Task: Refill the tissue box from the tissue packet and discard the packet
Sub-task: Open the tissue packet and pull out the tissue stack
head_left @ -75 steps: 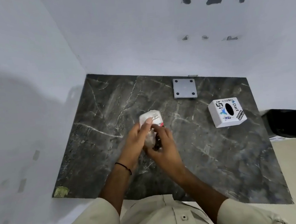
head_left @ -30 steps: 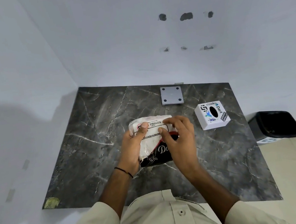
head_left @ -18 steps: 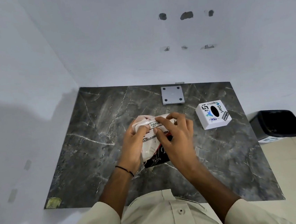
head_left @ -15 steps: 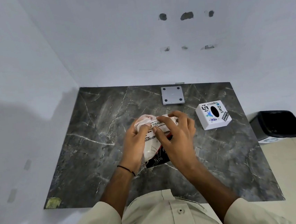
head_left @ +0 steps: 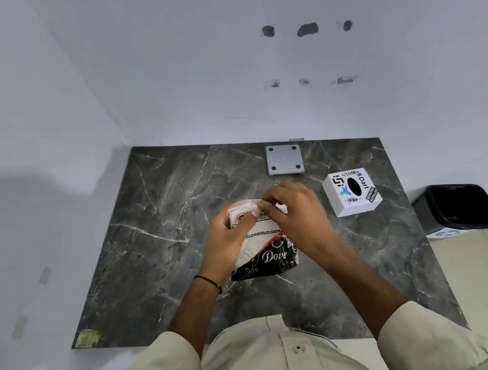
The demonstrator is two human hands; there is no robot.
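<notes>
so the packet (head_left: 269,257) is mid-table, resting on the slab or just over it, can't tell which; black Dove end points toward the person, white label end away; left hand (head_left: 227,243) wraps its left side with the thumb pressed on the label; right hand (head_left: 299,218) is curled over the top right corner, pinching the wrapper there; a second ago both thumbs lay flat on the label, now the right fingers have bunched at the top edge and a bit of white pokes out beside them; torn wrapper or tissue, can't say; my read is the opening has started but nothing's out yet; box (head_left: 352,192) stands off to the right, well apart, hasn't budged, dark oval slot facing up; bin (head_left: 459,208) sits on the floor past the table (head_left: 160,252) edge; grey plate (head_left: 284,159) lies at the back by the wall
</notes>
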